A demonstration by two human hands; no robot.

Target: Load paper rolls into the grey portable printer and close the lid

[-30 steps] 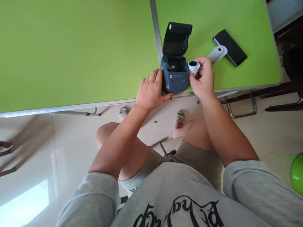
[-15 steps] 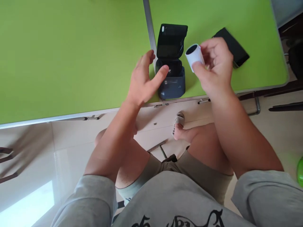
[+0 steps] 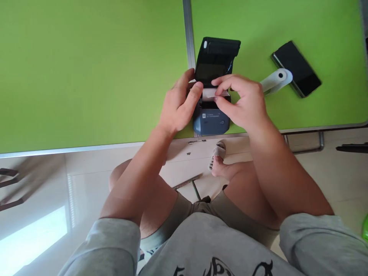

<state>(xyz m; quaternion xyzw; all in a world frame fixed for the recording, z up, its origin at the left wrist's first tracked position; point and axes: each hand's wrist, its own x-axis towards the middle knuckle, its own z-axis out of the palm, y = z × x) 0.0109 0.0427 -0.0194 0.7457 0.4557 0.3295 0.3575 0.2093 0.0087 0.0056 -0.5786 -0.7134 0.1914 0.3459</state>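
A small dark blue label printer (image 3: pixel 212 124) stands at the table's front edge with its black lid (image 3: pixel 216 57) tipped up and back. White label paper (image 3: pixel 209 94) sits in its open bay, partly covered by fingers. My right hand (image 3: pixel 243 97) pinches the edge of this paper between thumb and fingertips, over the bay. Against the printer's left side, my left hand (image 3: pixel 182 101) grips the body, its thumb at the bay's rim and its other fingers behind.
A black phone (image 3: pixel 299 69) lies to the right on the green table (image 3: pixel 100 76). A white rounded piece with a dark dot (image 3: pixel 276 81) lies between the phone and my right hand, overlapping the phone. A metal seam (image 3: pixel 188 30) runs behind the printer.
My right hand has moved left and down, bringing the white paper roll from beside the printer into its bay. My left hand has closed in on the printer's side. The view has shifted slightly.
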